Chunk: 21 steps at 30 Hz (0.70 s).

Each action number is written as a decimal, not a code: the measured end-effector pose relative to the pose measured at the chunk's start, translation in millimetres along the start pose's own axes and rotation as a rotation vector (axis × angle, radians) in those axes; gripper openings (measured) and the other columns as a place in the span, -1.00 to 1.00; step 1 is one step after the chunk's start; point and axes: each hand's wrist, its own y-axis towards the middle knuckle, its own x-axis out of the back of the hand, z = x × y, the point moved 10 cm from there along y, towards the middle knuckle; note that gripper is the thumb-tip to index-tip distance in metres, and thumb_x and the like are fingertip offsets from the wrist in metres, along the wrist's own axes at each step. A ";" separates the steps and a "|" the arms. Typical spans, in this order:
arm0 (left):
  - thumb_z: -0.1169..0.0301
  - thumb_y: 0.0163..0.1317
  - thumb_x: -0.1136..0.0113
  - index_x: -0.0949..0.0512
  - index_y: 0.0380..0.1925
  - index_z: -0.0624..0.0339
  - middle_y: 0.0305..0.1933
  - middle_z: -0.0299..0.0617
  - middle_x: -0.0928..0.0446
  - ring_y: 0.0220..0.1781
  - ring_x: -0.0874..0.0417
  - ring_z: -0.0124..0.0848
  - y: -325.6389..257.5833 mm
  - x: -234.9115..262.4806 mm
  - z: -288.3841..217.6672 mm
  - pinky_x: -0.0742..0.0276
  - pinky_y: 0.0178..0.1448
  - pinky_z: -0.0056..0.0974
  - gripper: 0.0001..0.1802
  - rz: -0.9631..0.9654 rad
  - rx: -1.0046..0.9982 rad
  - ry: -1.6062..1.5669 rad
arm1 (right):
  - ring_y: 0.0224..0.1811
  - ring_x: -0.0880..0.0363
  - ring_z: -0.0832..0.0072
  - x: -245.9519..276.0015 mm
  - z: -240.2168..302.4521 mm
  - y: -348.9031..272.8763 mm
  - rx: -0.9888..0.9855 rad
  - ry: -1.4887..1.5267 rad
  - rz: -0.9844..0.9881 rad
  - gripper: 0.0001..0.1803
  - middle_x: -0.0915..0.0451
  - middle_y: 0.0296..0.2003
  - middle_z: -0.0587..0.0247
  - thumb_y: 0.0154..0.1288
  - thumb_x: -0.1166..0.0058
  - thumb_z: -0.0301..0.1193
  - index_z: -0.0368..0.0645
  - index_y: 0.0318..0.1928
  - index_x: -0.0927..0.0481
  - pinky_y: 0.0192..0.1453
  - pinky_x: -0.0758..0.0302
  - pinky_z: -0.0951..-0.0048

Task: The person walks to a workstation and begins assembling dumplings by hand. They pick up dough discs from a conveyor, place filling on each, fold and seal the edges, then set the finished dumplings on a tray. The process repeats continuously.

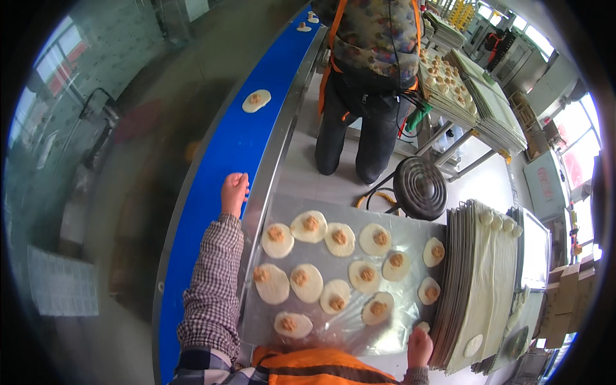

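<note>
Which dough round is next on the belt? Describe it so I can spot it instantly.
Find the blue conveyor belt curving along the left. Beyond the left hand resting on it lies a lone dough round with brown filling. Unlike the rounds crowded on the plastic-covered tray, it sits alone on bare blue.

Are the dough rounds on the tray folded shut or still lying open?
Open. Each dough round lies flat on the tray with its brown filling showing on top; none is folded.

another person (369,77) in patterned top and dark trousers standing ahead, round black ribbed stool (420,187) beside them, tall stack of flat trays (478,282) at right, racks of filled trays (471,96) behind, bright windows (571,138) far right
</note>
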 end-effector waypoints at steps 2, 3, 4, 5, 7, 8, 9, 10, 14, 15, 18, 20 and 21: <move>0.12 0.23 -0.23 -0.51 -0.09 0.29 -0.30 -0.12 -0.62 -0.30 -0.65 -0.33 65.8 -4.0 -6.9 -0.54 -0.32 -0.30 -0.55 -0.061 -0.120 0.142 | -0.35 -0.61 0.24 -22.9 5.7 -28.5 -0.243 0.066 0.004 -0.80 -0.64 -0.39 0.18 0.09 -0.18 -0.42 -0.09 -0.21 -0.62 -0.23 -0.53 0.26; 0.10 0.21 -0.24 -0.50 -0.06 0.31 -0.25 -0.07 -0.62 -0.25 -0.66 -0.26 94.6 -6.4 -13.2 -0.56 -0.24 -0.24 -0.50 -0.104 -0.189 0.233 | -0.20 -0.62 0.22 -34.0 10.3 -45.0 -0.291 0.041 0.096 -0.75 -0.65 -0.27 0.13 0.15 -0.13 -0.39 -0.04 -0.12 -0.64 -0.09 -0.53 0.24; 0.08 0.19 -0.25 -0.49 -0.02 0.33 -0.20 -0.02 -0.63 -0.20 -0.67 -0.18 116.8 -9.2 -17.0 -0.59 -0.16 -0.18 -0.45 -0.141 -0.232 0.325 | -0.05 -0.63 0.20 -46.1 11.5 -68.1 -0.372 0.039 0.220 -0.70 -0.67 -0.14 0.08 0.22 -0.08 -0.35 0.01 -0.03 -0.65 0.04 -0.54 0.22; 0.06 0.18 -0.25 -0.48 0.00 0.34 -0.15 0.02 -0.61 -0.14 -0.65 -0.13 135.2 -11.1 -20.0 -0.57 -0.08 -0.14 -0.42 -0.170 -0.253 0.367 | -0.08 -0.63 0.20 -51.2 17.8 -79.7 -0.390 0.029 0.200 -0.71 -0.67 -0.16 0.08 0.20 -0.10 -0.34 0.00 -0.04 -0.65 0.04 -0.54 0.23; 0.03 0.16 -0.26 -0.45 0.06 0.36 -0.03 0.11 -0.57 -0.03 -0.61 -0.03 165.8 -14.3 -27.0 -0.53 0.07 -0.06 -0.35 -0.213 -0.248 0.447 | -0.12 -0.65 0.21 -56.8 29.8 -113.4 -0.430 0.020 0.148 -0.71 -0.68 -0.18 0.08 0.18 -0.13 -0.33 -0.01 -0.07 -0.66 0.03 -0.55 0.26; 0.02 0.16 -0.25 -0.45 0.06 0.36 0.05 0.15 -0.52 0.05 -0.58 -0.05 177.5 -18.7 -28.9 -0.53 0.10 -0.06 -0.35 -0.175 -0.235 0.495 | -0.12 -0.65 0.21 -59.4 34.9 -123.9 -0.431 0.010 0.136 -0.72 -0.68 -0.19 0.08 0.18 -0.13 -0.32 -0.02 -0.08 -0.66 0.02 -0.55 0.26; 0.03 0.16 -0.25 -0.44 0.06 0.36 0.04 0.14 -0.53 0.04 -0.58 -0.05 184.0 -21.6 -36.1 -0.53 0.10 -0.06 -0.35 -0.186 -0.270 0.580 | -0.13 -0.65 0.21 -60.7 40.0 -131.1 -0.427 -0.002 0.123 -0.72 -0.68 -0.19 0.08 0.19 -0.12 -0.32 -0.02 -0.08 -0.67 0.01 -0.56 0.26; 0.03 0.16 -0.25 -0.44 0.06 0.36 0.04 0.13 -0.53 0.04 -0.58 -0.05 186.9 -22.4 -45.0 -0.53 0.10 -0.06 -0.35 -0.217 -0.330 0.672 | -0.14 -0.65 0.21 -61.1 44.0 -135.7 -0.420 -0.014 0.108 -0.73 -0.68 -0.20 0.08 0.19 -0.12 -0.31 -0.03 -0.09 -0.67 0.01 -0.56 0.26; 0.12 0.14 -0.27 -0.52 -0.06 0.33 -0.02 0.07 -0.58 0.02 -0.59 -0.03 191.5 -25.0 -44.1 -0.54 0.07 -0.06 -0.48 -0.169 -0.430 0.690 | -0.10 -0.64 0.23 -72.2 54.4 -131.3 -0.476 0.026 0.206 -0.73 -0.68 -0.17 0.12 0.18 -0.14 -0.31 -0.02 -0.09 -0.67 0.06 -0.55 0.24; 0.16 0.13 -0.28 -0.53 -0.10 0.33 -0.05 0.07 -0.59 0.00 -0.60 -0.03 193.0 -24.7 -36.4 -0.54 0.05 -0.06 -0.52 -0.112 -0.428 0.708 | -0.11 -0.64 0.23 -70.2 62.0 -124.6 -0.436 0.004 0.206 -0.71 -0.68 -0.17 0.11 0.18 -0.14 -0.31 -0.03 -0.08 -0.66 0.06 -0.55 0.25; 0.28 0.10 -0.30 -0.58 -0.23 0.31 -0.19 0.03 -0.63 -0.14 -0.65 -0.13 186.2 -3.2 -15.9 -0.57 -0.06 -0.10 -0.67 -0.040 -0.476 0.488 | -0.53 -0.63 0.23 -60.1 88.3 -106.5 -0.331 -0.090 0.157 -0.82 -0.66 -0.49 0.11 0.13 -0.14 -0.39 -0.14 -0.25 -0.67 -0.32 -0.56 0.26; 0.30 0.07 -0.34 -0.56 -0.27 0.30 -0.33 -0.06 -0.63 -0.30 -0.63 -0.30 183.4 2.3 14.3 -0.54 -0.20 -0.18 -0.68 0.311 -0.298 0.092 | -0.34 -0.63 0.15 -58.7 95.9 -99.2 -0.384 -0.033 0.153 -0.81 -0.65 -0.44 0.12 0.08 -0.15 -0.33 -0.04 -0.27 -0.69 -0.18 -0.55 0.16; 0.30 0.08 -0.35 -0.56 -0.31 0.32 -0.35 -0.05 -0.62 -0.26 -0.62 -0.26 180.4 12.5 21.3 -0.54 -0.15 -0.15 -0.68 0.292 -0.305 0.356 | -0.33 -0.63 0.16 -58.0 108.3 -91.2 -0.293 -0.099 0.171 -0.79 -0.65 -0.43 0.11 0.09 -0.13 -0.32 -0.07 -0.26 -0.69 -0.18 -0.56 0.18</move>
